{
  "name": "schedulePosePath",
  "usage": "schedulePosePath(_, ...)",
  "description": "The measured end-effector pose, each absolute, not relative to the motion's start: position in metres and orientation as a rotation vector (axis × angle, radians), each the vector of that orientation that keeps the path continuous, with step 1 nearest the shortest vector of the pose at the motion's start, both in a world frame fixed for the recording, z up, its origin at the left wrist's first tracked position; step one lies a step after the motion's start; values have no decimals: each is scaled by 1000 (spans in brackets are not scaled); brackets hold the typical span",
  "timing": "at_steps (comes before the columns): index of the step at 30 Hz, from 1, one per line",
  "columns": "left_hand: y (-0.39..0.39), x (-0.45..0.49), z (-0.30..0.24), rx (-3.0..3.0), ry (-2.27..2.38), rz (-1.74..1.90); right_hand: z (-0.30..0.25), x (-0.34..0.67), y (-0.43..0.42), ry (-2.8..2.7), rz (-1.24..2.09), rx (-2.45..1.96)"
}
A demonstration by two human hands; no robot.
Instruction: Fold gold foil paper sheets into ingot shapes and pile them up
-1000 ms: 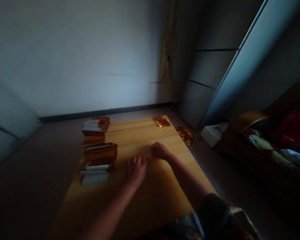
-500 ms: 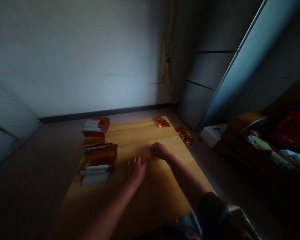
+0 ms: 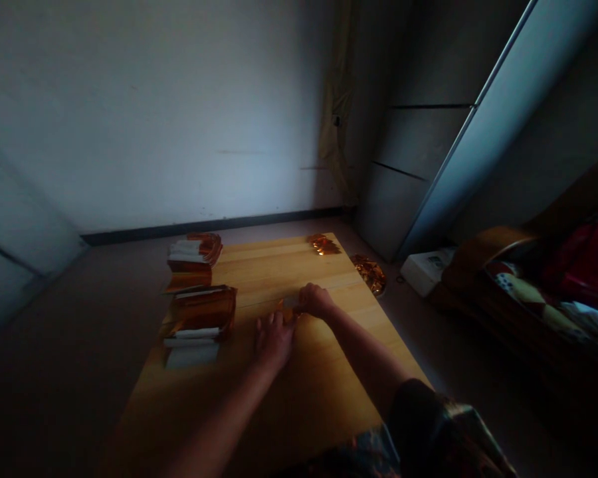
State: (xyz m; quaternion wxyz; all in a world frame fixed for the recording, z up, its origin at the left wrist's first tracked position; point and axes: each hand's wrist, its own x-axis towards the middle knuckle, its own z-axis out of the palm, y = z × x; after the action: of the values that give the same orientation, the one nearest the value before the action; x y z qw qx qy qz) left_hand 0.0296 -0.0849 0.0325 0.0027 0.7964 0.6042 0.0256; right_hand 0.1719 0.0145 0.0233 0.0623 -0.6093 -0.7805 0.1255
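My right hand (image 3: 316, 300) is curled at the middle of the wooden table, pinching a small gold foil piece with a pale strip (image 3: 288, 308). My left hand (image 3: 274, 342) lies just below it, its spread fingertips at the foil's lower edge. To the left, at the table's edge, sit two stacks of gold foil and white paper (image 3: 202, 312) (image 3: 194, 259). A white paper stack (image 3: 192, 356) lies nearest me. The foil's underside is hidden.
Gold foil scraps (image 3: 323, 245) lie at the table's far edge, and a gold foil heap (image 3: 369, 274) sits on the floor beyond it. A white box (image 3: 425, 271) and a bed with red bedding (image 3: 578, 265) are on the right. A wall stands behind.
My hands stay at the foil piece with little visible movement. The whole view shifts slightly as my head moves.
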Motion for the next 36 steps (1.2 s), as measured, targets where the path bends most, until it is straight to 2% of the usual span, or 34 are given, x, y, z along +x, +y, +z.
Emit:
schedulePosePath(10, -84, 33, 30, 2457, 1931, 133, 26, 171, 17, -2359, 468, -1873)
schedulePosePath(19, -74, 22, 25, 2352, 2035, 360, 21, 182, -27, -2470, 220, -1507)
schedulePosePath(25, -65, 13, 17, 2294, 2003, 577, 14, 170, -69, -2434, 196, -1535)
schedulePosePath(36, -43, -14, 10, 2365, 1686, 584, -1, 189, -47, -2421, 287, -1130)
